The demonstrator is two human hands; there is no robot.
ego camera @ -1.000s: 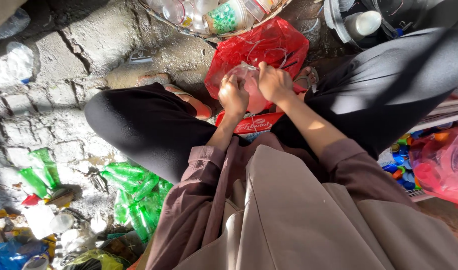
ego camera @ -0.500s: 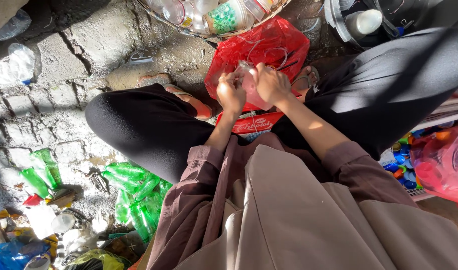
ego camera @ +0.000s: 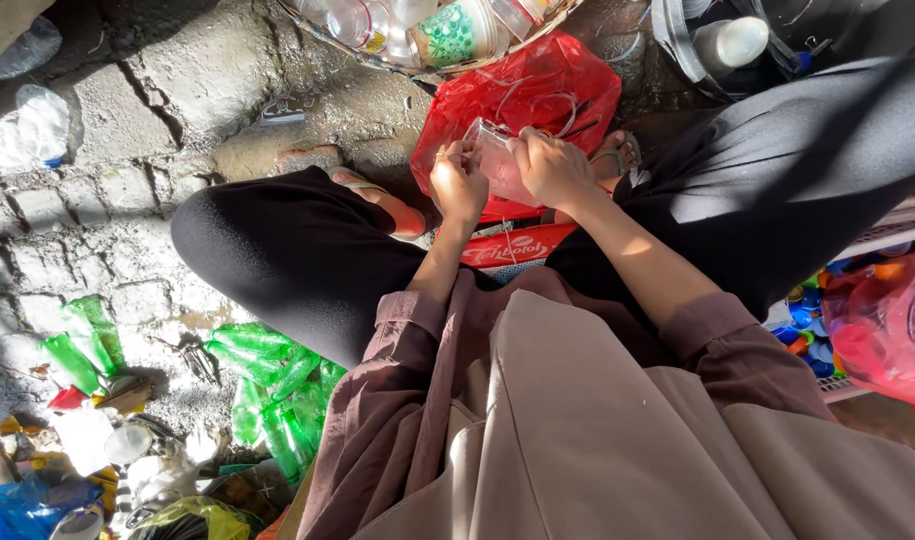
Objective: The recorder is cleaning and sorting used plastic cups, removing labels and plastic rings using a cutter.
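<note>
Between the person's two knees, over the stone floor, both hands work on one small clear plastic piece, which looks like a squashed bottle or cup. Left of the fingers lie flattened green bottles, and further left more crushed green plastic among mixed litter. At the clear piece's left edge, the left hand has its fingers curled nearly closed, pinching what seems a thin strip or ring; whether that strip is part of the piece or loose I cannot tell. Right of it, the right hand has its fingers bent closed over the piece's right side, thumb on the near face, so the piece is held off the ground between the two hands. Behind the fingers a red plastic bag lies open, and beyond it a wicker basket holds clear bottles. Far right of the fingers sit coloured bottle caps and another red bag. By my judgement the clear piece is very light, thin and springy: it will buckle and crackle under pressure instead of breaking, and its smooth wall is slippery. A firm hold seems best at a crease or at the stiffer rim or neck, with the other fingers pinching the thin strip close to where it joins, since a grip far along it would probably slip or stretch.
</note>
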